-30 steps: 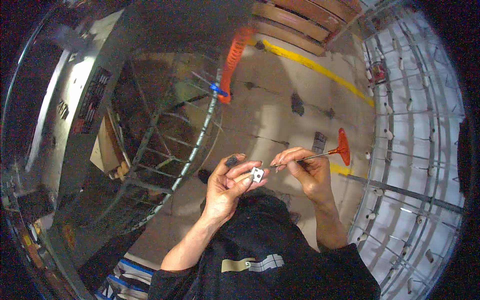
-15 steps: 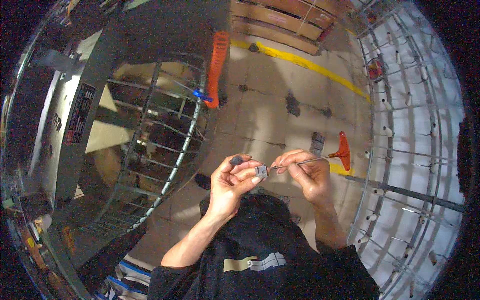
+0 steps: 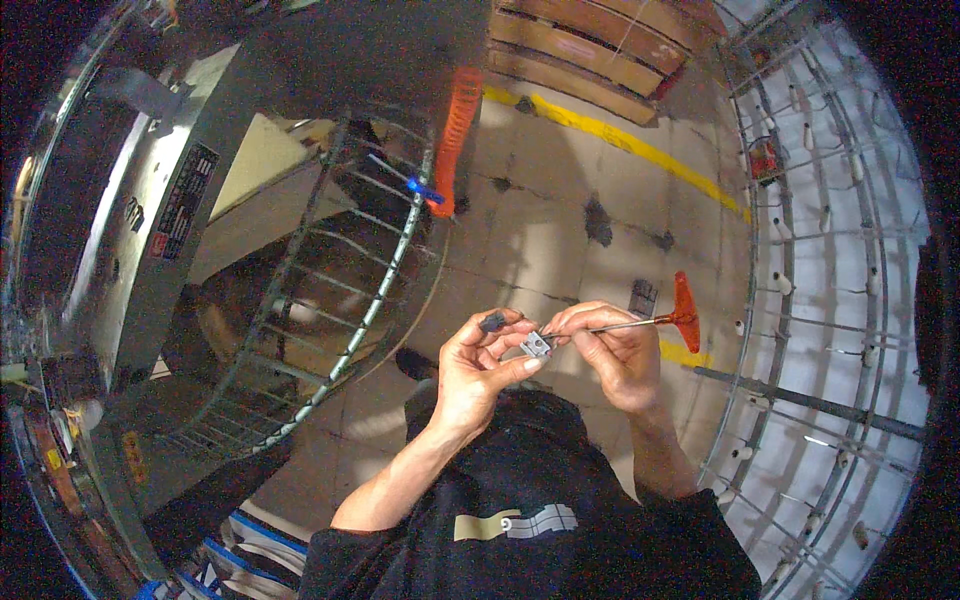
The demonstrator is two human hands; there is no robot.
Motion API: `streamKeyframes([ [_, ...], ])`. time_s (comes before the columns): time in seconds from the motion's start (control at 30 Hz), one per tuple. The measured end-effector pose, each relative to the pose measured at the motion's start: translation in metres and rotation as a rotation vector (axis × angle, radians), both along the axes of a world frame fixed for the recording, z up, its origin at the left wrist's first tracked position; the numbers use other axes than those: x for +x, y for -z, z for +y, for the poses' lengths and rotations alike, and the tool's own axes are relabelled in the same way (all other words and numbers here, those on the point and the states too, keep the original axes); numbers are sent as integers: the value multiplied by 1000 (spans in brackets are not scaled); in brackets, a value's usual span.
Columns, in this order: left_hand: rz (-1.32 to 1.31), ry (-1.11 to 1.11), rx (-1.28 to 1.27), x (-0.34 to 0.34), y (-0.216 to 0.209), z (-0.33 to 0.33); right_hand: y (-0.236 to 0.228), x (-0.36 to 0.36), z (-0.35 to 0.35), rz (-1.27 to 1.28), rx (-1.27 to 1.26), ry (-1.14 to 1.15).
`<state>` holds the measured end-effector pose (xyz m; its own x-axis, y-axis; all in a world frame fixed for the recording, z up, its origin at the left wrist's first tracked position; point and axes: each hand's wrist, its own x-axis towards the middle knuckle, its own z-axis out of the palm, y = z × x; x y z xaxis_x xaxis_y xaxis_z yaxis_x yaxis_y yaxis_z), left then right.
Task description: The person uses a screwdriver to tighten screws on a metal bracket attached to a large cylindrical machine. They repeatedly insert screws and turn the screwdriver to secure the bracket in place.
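A small grey metal block point(image 3: 537, 345) with a round hole is pinched between the thumb and fingers of my left hand point(image 3: 474, 373). A dark piece point(image 3: 492, 322) sits at the upper fingers of that hand; whether it is held or wrapped on a finger I cannot tell. My right hand point(image 3: 622, 362) grips the thin steel shaft of a T-handle hex key point(image 3: 684, 312), whose red handle points to the right. The shaft's tip end is at the block, partly hidden by my fingertips. Both hands are raised in front of my dark shirt.
On the left stand a metal machine housing point(image 3: 185, 190) and a curved wire rack point(image 3: 385, 285). An orange coiled hose point(image 3: 458, 140) with a blue fitting hangs on the rack. To the right is a wire grid panel point(image 3: 800, 290). Wooden slats point(image 3: 575, 55) and a yellow floor line point(image 3: 620, 145) lie ahead.
The view has swung, so the surroundings sit farther right. My left hand has shifted right, and the metal block is tilted differently in its fingers. My right hand keeps its grip.
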<state>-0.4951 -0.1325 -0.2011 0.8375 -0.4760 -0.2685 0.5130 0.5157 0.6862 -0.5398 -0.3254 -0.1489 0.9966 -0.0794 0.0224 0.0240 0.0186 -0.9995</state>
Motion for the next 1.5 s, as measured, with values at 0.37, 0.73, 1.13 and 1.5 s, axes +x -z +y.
streamKeyframes([
  [0.37, -150, -44, 197, -8, 2, 16, -2, 11, 13, -67, -352, -14],
  [0.73, -580, -748, 735, 93, -83, 213, -13, 78, 94, -115, 10, -164],
  [1.13, -832, -953, 1597, 227, -141, 397, 2, 123, 219, -91, -142, -224],
  [1.5, -1285, -435, 1436, 290, -145, 338, 18, 157, 235, -131, -261, -223],
])
